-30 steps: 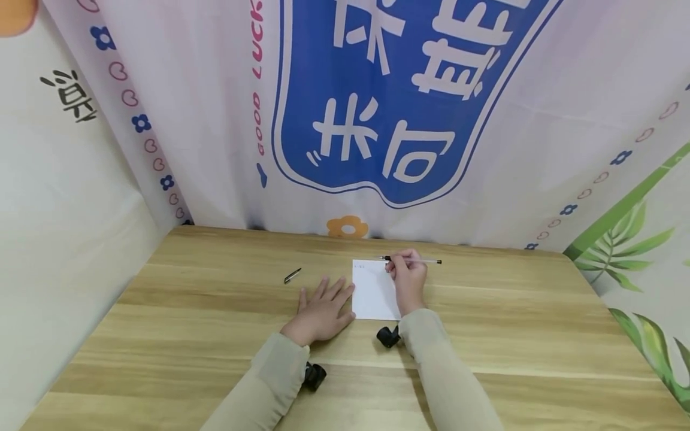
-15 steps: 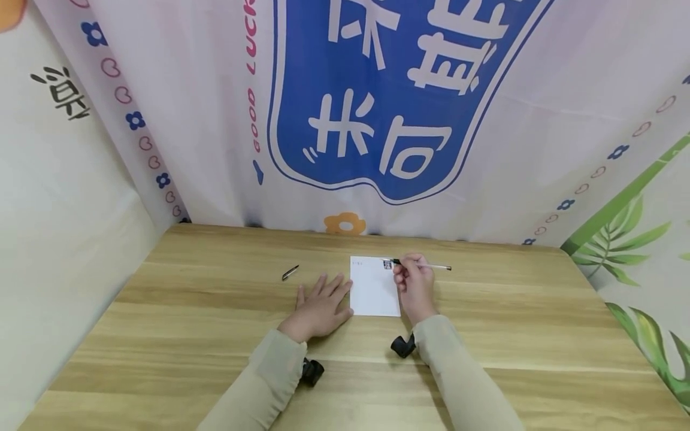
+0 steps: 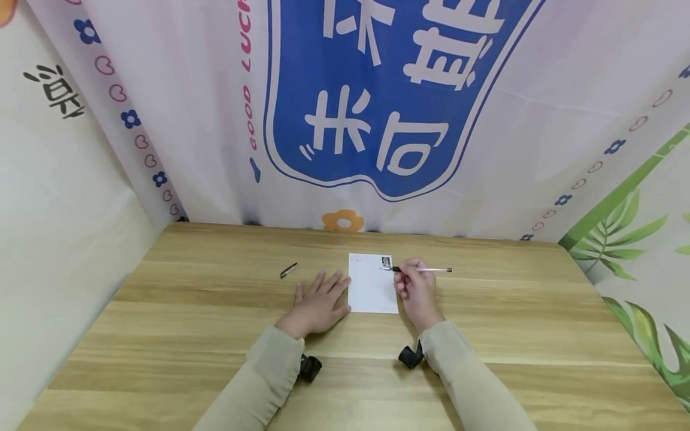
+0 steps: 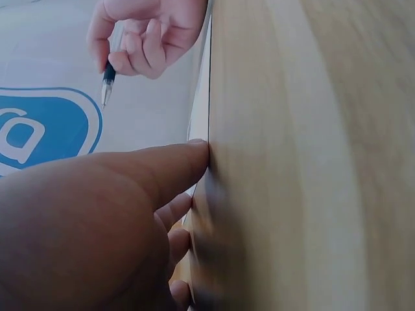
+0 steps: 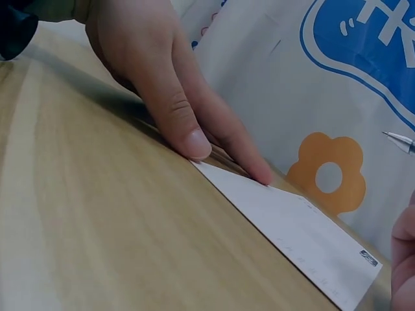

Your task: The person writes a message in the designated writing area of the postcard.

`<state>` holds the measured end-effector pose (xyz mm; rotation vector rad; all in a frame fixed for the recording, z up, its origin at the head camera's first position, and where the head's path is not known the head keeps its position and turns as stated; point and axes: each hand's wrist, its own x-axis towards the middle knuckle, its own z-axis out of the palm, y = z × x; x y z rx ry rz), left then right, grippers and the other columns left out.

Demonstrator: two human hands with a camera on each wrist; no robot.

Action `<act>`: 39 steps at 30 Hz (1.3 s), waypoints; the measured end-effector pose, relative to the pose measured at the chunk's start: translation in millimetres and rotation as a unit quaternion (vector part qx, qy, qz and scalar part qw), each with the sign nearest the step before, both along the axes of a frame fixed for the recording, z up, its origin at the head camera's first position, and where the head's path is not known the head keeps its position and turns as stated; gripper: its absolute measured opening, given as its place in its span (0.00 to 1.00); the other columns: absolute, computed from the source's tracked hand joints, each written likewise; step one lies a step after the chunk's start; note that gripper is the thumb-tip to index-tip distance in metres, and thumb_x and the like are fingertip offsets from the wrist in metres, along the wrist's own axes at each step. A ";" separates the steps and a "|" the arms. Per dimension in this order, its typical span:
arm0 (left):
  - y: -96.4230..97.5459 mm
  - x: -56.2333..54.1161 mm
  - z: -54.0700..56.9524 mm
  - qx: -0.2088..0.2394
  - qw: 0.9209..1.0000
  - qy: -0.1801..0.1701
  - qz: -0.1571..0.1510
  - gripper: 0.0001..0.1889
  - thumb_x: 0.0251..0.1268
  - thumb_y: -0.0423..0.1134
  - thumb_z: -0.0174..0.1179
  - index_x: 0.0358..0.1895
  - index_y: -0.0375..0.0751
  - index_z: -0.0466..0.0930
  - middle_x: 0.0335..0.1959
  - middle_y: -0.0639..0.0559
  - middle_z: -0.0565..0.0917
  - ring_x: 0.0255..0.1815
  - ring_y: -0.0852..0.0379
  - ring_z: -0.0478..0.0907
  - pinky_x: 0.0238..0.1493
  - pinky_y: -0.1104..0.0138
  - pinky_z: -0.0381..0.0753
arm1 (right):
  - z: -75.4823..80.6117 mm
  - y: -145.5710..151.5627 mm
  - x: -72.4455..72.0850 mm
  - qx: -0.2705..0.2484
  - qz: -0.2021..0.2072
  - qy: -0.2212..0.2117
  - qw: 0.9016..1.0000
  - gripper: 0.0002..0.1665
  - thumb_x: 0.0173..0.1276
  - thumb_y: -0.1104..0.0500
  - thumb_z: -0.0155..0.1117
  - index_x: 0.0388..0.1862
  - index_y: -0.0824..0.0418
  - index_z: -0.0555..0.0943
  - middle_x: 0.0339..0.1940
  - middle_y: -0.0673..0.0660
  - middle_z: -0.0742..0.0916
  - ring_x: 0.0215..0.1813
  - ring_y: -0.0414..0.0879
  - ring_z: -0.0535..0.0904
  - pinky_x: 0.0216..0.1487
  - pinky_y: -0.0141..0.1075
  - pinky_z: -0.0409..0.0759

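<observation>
A white square sheet of paper lies on the table, with small faint marks at its top left and a small black printed patch at its top right. My left hand lies with fingers spread, its thumb and fingertips at the sheet's left edge. My right hand pinches a clear-barrelled pen by the sheet's right edge. The pen's tip points left; the left wrist view shows this pen raised off the surface. A black pen cap lies beyond my left fingers.
The wooden table meets a printed curtain along its far edge. Dark wrist cameras hang under both sleeves, the left camera and the right camera, just above the table.
My right hand has moved right and slightly back towards me with the pen, uncovering the printed patch on the paper. The left hand keeps its place at the sheet's edge.
</observation>
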<state>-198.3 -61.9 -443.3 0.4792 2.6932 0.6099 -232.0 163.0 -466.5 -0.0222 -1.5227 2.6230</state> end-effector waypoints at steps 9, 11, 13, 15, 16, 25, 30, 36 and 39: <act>-0.7 -0.3 1.5 0.006 1.000 -0.004 -0.003 0.35 0.81 0.54 0.48 0.83 0.53 0.48 0.84 0.52 0.46 0.83 0.41 0.33 0.71 0.30 0.27 | 2.6 1.1 9.3 0.014 0.019 -0.007 1.000 0.13 0.73 0.73 0.49 0.29 0.59 0.71 0.16 0.51 0.79 0.16 0.37 0.68 0.16 0.24 0.61; -1.3 -1.0 1.8 0.009 1.000 -0.002 -0.003 0.35 0.81 0.54 0.48 0.83 0.52 0.49 0.84 0.51 0.46 0.83 0.40 0.33 0.71 0.30 0.28 | 3.0 0.8 9.9 0.016 0.020 -0.005 1.000 0.13 0.73 0.73 0.49 0.30 0.59 0.71 0.16 0.51 0.79 0.16 0.37 0.68 0.16 0.24 0.61; -2.0 -1.9 1.9 0.011 1.000 0.000 -0.002 0.35 0.81 0.54 0.48 0.83 0.51 0.50 0.84 0.50 0.47 0.83 0.40 0.35 0.72 0.30 0.29 | 2.9 0.9 9.9 0.018 0.022 -0.004 1.000 0.13 0.73 0.73 0.49 0.30 0.59 0.71 0.16 0.51 0.79 0.16 0.37 0.68 0.16 0.24 0.60; -2.6 -2.5 2.8 0.021 1.000 0.003 0.002 0.35 0.81 0.53 0.49 0.83 0.49 0.51 0.84 0.49 0.49 0.83 0.39 0.37 0.72 0.30 0.30 | 2.8 1.0 9.9 0.022 0.023 -0.003 0.999 0.13 0.74 0.73 0.48 0.30 0.59 0.71 0.16 0.51 0.79 0.16 0.37 0.68 0.17 0.25 0.60; -3.0 -2.6 3.6 0.029 1.000 0.006 0.006 0.34 0.80 0.52 0.50 0.82 0.47 0.53 0.83 0.48 0.51 0.83 0.39 0.39 0.72 0.29 0.31 | 2.7 1.1 9.8 0.022 0.024 -0.003 0.999 0.13 0.74 0.73 0.48 0.30 0.59 0.71 0.16 0.51 0.79 0.16 0.37 0.68 0.17 0.25 0.60; -9.8 -7.7 12.5 0.108 0.992 0.040 0.054 0.32 0.79 0.46 0.55 0.78 0.36 0.60 0.77 0.40 0.64 0.79 0.39 0.58 0.76 0.43 0.54 | -0.5 2.5 7.8 0.027 0.027 0.000 0.999 0.11 0.73 0.72 0.50 0.31 0.60 0.71 0.17 0.51 0.79 0.17 0.38 0.68 0.17 0.25 0.61; -18.9 -12.2 19.9 0.141 0.982 0.088 0.084 0.27 0.77 0.42 0.57 0.73 0.33 0.69 0.72 0.36 0.71 0.74 0.38 0.65 0.73 0.46 0.63 | -0.6 2.7 7.9 0.030 0.026 -0.001 0.999 0.11 0.73 0.72 0.49 0.31 0.60 0.71 0.17 0.51 0.79 0.17 0.37 0.68 0.17 0.25 0.61; -37.8 -19.1 26.5 0.177 0.966 0.151 0.114 0.22 0.76 0.37 0.56 0.68 0.32 0.75 0.67 0.34 0.76 0.69 0.35 0.71 0.68 0.44 0.69 | -1.2 3.0 7.5 0.027 0.025 0.001 0.999 0.10 0.72 0.72 0.51 0.31 0.60 0.71 0.17 0.52 0.79 0.16 0.38 0.68 0.17 0.25 0.61; -49.8 -22.2 26.8 0.188 0.960 0.162 0.132 0.22 0.77 0.37 0.55 0.69 0.31 0.74 0.67 0.34 0.76 0.66 0.35 0.74 0.65 0.44 0.73 | -0.5 2.5 7.7 0.028 0.026 0.003 0.999 0.11 0.72 0.72 0.51 0.31 0.59 0.71 0.17 0.51 0.79 0.16 0.37 0.68 0.17 0.25 0.61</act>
